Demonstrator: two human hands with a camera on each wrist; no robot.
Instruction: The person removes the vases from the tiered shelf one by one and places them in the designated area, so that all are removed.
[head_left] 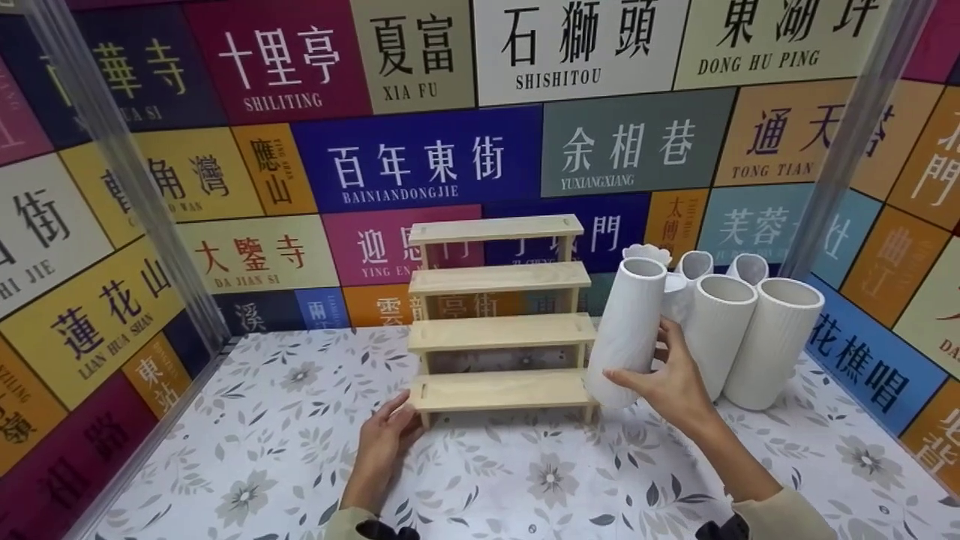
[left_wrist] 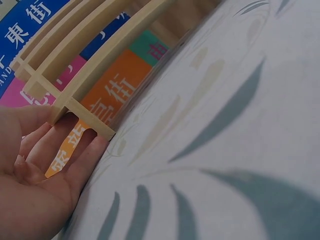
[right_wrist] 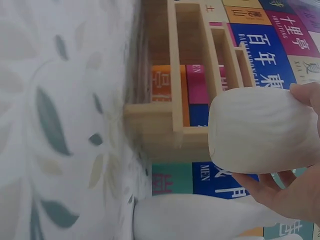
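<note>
A pale wooden stand [head_left: 501,330] with stepped shelves stands on the table. My left hand [head_left: 384,442] holds its lowest shelf at the left front corner. In the left wrist view, the thumb touches the shelf end [left_wrist: 61,102] and fingertips meet the leg [left_wrist: 90,120]. My right hand [head_left: 679,379] grips a tall white vase [head_left: 626,330] low on its body, thumb in front and fingers behind. This vase leans slightly, beside the stand's right end. The right wrist view shows its smooth rounded bottom end [right_wrist: 260,132] lifted off the table.
Several more white vases stand at the right, among them a ribbed one [head_left: 776,345] and a plain one [head_left: 720,337]. One behind has a wavy rim [head_left: 646,253]. A floral cloth [head_left: 551,480] covers the table. Printed sign panels [head_left: 420,161] and clear corner posts [head_left: 847,142] enclose it.
</note>
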